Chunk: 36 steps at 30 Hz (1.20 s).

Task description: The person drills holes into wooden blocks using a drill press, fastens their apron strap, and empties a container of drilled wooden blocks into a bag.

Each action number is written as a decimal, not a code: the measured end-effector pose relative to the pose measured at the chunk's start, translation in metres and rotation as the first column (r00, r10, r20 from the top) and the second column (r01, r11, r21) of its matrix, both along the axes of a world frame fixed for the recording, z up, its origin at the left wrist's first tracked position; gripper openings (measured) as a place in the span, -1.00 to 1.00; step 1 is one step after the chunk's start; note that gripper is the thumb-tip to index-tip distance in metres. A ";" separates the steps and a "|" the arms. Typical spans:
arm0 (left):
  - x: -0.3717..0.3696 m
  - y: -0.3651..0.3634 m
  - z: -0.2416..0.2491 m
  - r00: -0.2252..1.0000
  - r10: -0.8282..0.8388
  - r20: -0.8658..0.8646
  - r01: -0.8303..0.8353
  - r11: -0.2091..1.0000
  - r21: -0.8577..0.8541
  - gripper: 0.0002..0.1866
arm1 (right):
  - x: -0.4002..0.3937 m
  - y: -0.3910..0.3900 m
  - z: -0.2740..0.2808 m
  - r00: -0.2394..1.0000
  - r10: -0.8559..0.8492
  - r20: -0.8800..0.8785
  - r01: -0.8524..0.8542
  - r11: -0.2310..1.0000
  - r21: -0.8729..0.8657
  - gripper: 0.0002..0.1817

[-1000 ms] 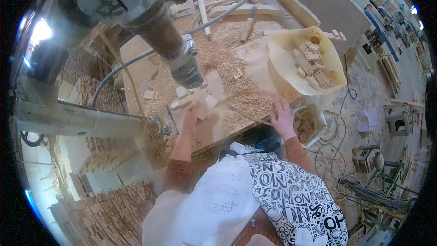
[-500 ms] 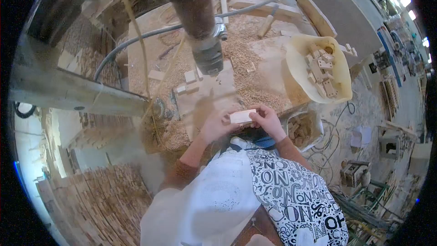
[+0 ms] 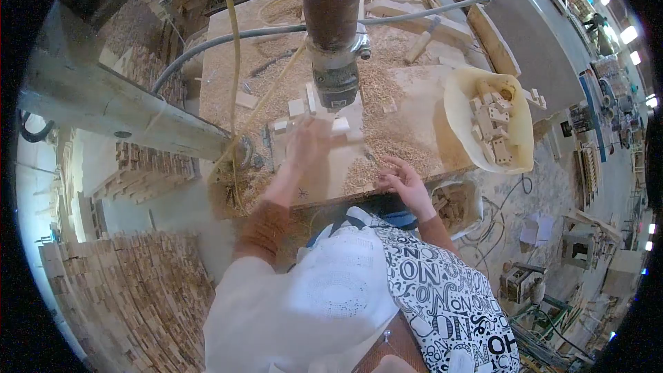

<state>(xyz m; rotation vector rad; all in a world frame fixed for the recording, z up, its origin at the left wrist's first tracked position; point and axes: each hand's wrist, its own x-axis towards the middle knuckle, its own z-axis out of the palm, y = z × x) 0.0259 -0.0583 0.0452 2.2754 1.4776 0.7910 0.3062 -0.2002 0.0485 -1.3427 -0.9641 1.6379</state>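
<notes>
My left hand [image 3: 309,141] is reached forward over the work table [image 3: 331,173], below a drill-like machine head [image 3: 336,83]. Motion blurs its fingers, and their grip cannot be made out. A pale wooden block [image 3: 340,125] lies just to the right of those fingers, under the machine head. More small blocks [image 3: 296,108] are beside and behind the hand. Near the table's front edge, my right hand [image 3: 402,181] is held with its fingers apart and nothing in them, above wood shavings [image 3: 397,154].
A pale bowl-like container [image 3: 457,107] with several drilled wooden pieces stands at the table's right. Below it is a bin [image 3: 476,200] of wood pieces. A grey hose [image 3: 228,48] and a yellow hose [image 3: 235,69] cross the view. A metal beam [image 3: 124,114] spans the left.
My left hand has moved forward and left, toward the machine head. My right hand has let go of the pale block that both hands held, and its fingers have spread.
</notes>
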 end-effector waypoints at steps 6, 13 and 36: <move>0.005 0.032 -0.010 0.989 0.031 -0.145 -0.020 0.997 0.078 -0.55 | 0.011 -0.010 0.001 0.999 -0.049 0.021 0.049 0.999 0.014 -0.45; -0.011 0.048 -0.006 0.954 0.045 -0.298 -0.075 0.993 -0.091 -0.54 | 0.020 -0.017 -0.002 0.999 -0.037 0.026 0.038 0.999 -0.015 -0.45; -0.031 0.056 -0.033 0.987 0.025 -0.161 -0.037 0.996 -0.076 -0.52 | 0.022 -0.019 -0.004 0.996 -0.072 0.055 0.075 0.995 -0.064 -0.53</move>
